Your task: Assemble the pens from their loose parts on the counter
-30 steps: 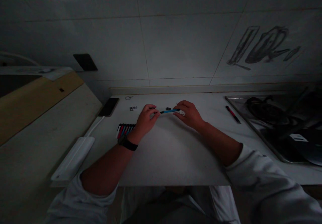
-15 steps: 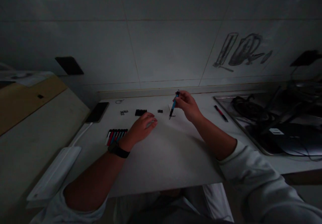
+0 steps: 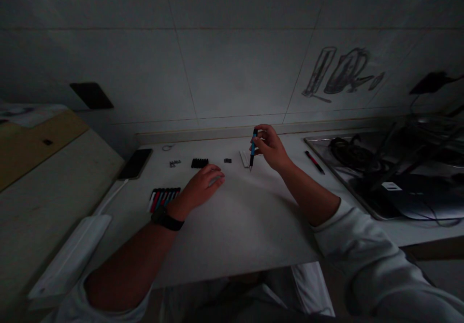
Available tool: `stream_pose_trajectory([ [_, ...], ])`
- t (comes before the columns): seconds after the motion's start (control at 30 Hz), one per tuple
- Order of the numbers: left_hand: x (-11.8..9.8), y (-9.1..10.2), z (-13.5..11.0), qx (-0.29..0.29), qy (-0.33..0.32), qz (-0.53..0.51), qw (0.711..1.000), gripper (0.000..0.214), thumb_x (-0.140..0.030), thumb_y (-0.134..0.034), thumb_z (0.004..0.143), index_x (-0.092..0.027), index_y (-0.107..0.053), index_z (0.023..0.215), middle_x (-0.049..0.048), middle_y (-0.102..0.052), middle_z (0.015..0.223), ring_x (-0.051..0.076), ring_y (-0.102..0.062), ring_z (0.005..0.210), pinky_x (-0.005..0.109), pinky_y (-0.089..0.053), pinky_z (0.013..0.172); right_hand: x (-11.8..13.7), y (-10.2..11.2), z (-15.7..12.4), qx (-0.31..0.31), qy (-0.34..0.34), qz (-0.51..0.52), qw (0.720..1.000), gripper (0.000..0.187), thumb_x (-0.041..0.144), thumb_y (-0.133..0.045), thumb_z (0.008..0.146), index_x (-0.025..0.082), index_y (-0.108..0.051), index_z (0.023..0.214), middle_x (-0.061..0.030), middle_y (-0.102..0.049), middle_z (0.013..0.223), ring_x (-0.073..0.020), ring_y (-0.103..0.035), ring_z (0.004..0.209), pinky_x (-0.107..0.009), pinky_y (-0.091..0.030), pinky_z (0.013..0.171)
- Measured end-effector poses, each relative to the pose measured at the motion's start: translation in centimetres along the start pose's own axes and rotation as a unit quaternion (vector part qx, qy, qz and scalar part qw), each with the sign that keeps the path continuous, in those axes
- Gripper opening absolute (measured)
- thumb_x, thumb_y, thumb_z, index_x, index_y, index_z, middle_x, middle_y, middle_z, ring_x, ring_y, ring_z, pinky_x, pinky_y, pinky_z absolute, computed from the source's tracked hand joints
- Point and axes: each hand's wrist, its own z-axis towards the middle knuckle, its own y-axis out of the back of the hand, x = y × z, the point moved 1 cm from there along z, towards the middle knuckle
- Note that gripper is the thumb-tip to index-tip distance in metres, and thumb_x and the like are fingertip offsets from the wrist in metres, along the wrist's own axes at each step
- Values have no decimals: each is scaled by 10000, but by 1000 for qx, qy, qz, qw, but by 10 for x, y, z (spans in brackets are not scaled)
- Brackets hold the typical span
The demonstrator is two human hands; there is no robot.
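Observation:
My right hand [image 3: 271, 146] pinches a blue and black pen [image 3: 253, 150] near its upper end, with the tip pointing down over the white table [image 3: 239, 236]. Just left of the pen lie thin white sticks [image 3: 244, 159]. My left hand [image 3: 205, 185] rests on the table, fingers loosely curved and apart, holding nothing. Close behind its fingers is a row of small black parts [image 3: 199, 163]. Several tiny dark pieces [image 3: 227, 160] lie between the hands. Beside my left wrist is a row of coloured barrels [image 3: 163, 198], partly hidden. Small grey parts [image 3: 174, 163] sit further back.
A red and black pen [image 3: 314, 162] lies at the right, near a metal-rimmed hob [image 3: 346, 187] covered with dark cables and a dark device. On the left are a phone [image 3: 136, 164], a white power strip [image 3: 70, 255] and a ring [image 3: 167, 147]. A tiled wall [image 3: 232, 71] bounds the back.
The pen in my right hand has turned from slanted to nearly upright, and its tip has shifted slightly right. The white sticks show more clearly. My left hand stays in place.

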Motion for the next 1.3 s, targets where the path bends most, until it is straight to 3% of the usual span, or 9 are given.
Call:
stream_pose_trajectory([
  [0.7, 0, -2, -1, 11, -30, 10, 999, 305, -429, -502, 1063, -225, -719, 1131, 74, -649, 1195, 210, -654, 1105, 419, -550, 1011, 6, 4, 1, -4, -13, 12, 1000, 428, 474, -707, 853, 324, -483, 1185, 41, -563, 930, -147, -661, 758, -278, -571, 585],
  [0.93, 0, -1, -1, 17, -20, 12, 1000, 318, -441, -494, 1060, -232, -727, 1120, 79, -650, 1204, 222, -651, 1123, 437, -552, 1025, 1, 13, 7, -16, -23, -12, 1000, 435, 497, -709, 834, 327, -507, 1180, 39, -571, 937, -154, -643, 750, -314, -569, 603],
  [1.1, 0, -1, 0, 17, -16, 16, 1000, 328, -448, -492, 1056, -226, -731, 1097, 84, -653, 1217, 228, -655, 1126, 437, -551, 1021, 5, 42, 10, -61, -15, -37, 997, 416, 481, -710, 816, 325, -517, 1150, 46, -560, 910, -148, -634, 718, -300, -557, 578],
  [1.3, 5, -2, 0, 17, -24, 20, 999, 335, -470, -492, 1052, -238, -731, 1089, 73, -651, 1223, 230, -658, 1128, 436, -548, 1026, -5, 120, -5, -157, -36, -113, 980, 432, 445, -700, 773, 294, -528, 1139, 53, -557, 863, -144, -627, 692, -290, -551, 572],
])
